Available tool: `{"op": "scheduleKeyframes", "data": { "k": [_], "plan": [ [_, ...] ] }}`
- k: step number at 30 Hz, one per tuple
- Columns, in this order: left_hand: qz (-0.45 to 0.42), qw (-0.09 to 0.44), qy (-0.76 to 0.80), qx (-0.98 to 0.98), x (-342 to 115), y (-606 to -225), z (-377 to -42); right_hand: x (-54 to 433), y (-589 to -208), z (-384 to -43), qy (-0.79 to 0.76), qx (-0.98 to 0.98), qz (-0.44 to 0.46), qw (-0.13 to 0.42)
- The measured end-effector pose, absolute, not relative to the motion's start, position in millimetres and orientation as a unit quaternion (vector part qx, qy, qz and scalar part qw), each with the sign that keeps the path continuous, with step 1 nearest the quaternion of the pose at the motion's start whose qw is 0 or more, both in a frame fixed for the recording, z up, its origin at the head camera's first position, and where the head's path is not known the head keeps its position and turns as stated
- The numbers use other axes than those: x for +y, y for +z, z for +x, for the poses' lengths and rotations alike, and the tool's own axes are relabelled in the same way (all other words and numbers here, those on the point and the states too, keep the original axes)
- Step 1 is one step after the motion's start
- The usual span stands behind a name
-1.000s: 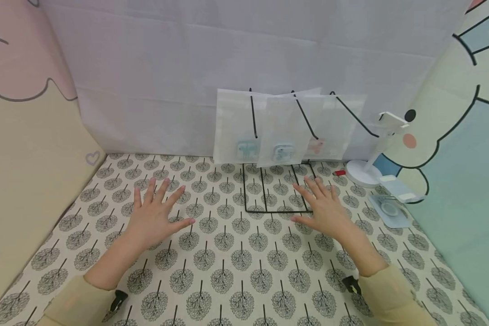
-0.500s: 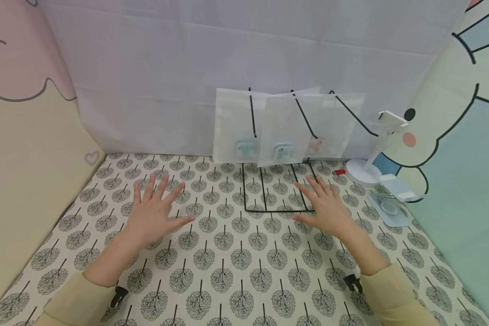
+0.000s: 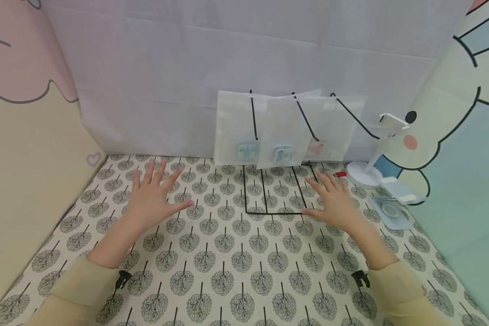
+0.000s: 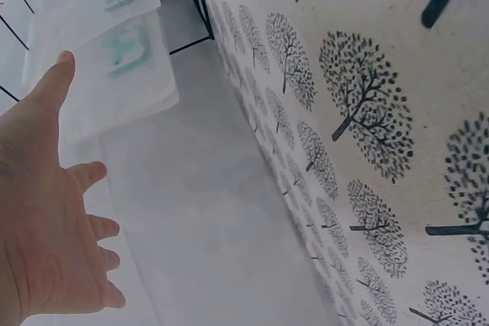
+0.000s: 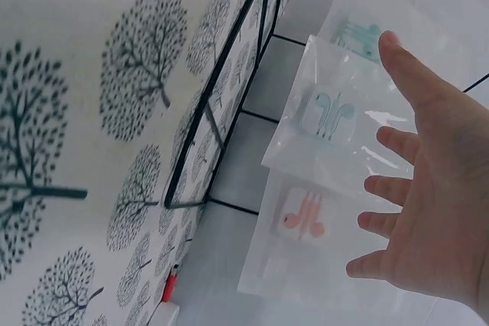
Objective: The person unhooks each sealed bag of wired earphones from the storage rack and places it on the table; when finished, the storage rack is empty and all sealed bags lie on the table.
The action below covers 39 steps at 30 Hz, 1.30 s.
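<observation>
My left hand hovers over the left part of the tree-print cloth, fingers spread, holding nothing. My right hand is also spread and holds nothing; it is nearest the right front corner of a black wire rack. Three translucent bags hang from the rack's hooks. Through the left bag and the middle bag show earphones in blue-green tones. Pinkish-orange earphones show through the right bag. In the wrist views neither hand touches the bags.
A white stand with a round base is at the back right. In front of it lies a light blue folding stand. A small red item lies beside the white base. Fabric walls enclose the back and sides.
Both hands have moved a little forward, away from the body. The right hand has also shifted slightly to the right. The bags and rack stay as they were.
</observation>
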<state>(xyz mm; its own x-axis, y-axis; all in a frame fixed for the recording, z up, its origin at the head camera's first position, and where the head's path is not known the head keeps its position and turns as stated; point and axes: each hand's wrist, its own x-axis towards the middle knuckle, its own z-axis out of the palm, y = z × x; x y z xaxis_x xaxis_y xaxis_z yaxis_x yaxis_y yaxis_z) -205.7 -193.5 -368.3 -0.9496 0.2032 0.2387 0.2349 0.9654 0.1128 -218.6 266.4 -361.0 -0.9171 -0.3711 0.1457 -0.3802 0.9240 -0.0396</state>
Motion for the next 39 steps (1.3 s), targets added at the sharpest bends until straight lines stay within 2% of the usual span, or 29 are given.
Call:
{"op": "scheduleKeyframes", "data": {
  "k": [7, 16, 19, 25, 28, 39],
  "plan": [
    [-0.108, 0.120, -0.067, -0.985, -188, -363, -232, 283, -366, -229, 0.033, -0.977, 0.189, 0.089],
    [-0.113, 0.140, -0.079, -0.981, -173, -363, -272, 302, -385, -245, 0.043, -0.980, 0.182, 0.073],
    [-0.119, 0.144, -0.088, -0.978, -165, -363, -283, 308, -393, -250, 0.057, -0.980, 0.183, 0.054],
    [-0.124, 0.146, -0.121, -0.974, -145, -360, -301, 323, -410, -260, 0.137, -0.972, 0.186, -0.043],
    [-0.126, 0.149, -0.147, -0.970, -136, -360, -310, 331, -420, -266, 0.170, -0.963, 0.196, -0.074],
    [-0.117, 0.199, -0.324, -0.918, -109, -364, -339, 353, -434, -288, 0.189, -0.955, 0.202, -0.110]
  ]
}}
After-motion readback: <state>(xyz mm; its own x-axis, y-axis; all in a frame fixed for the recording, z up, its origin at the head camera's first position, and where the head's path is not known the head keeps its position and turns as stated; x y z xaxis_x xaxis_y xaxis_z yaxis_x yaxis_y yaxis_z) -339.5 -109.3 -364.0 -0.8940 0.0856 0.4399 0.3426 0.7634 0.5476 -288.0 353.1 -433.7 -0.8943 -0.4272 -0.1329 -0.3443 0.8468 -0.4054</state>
